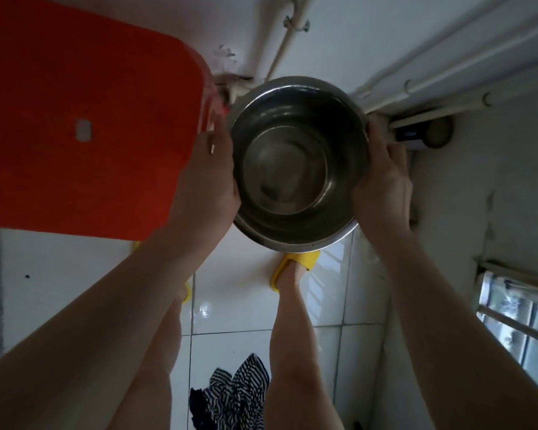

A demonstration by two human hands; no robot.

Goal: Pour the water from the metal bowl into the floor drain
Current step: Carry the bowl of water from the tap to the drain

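Gripping metal bowl [295, 162], red stool [84, 119] beside

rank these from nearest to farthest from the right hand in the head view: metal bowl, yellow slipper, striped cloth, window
1. metal bowl: held at its right rim by the right hand.
2. yellow slipper: on the floor just below the bowl.
3. window and striped cloth: both far off, lower right and bottom centre; too close to call.

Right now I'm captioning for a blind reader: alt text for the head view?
Two bare hands, left hand and right hand, grip opposite sides of a metal bowl above a white tiled floor, beside an orange stool.
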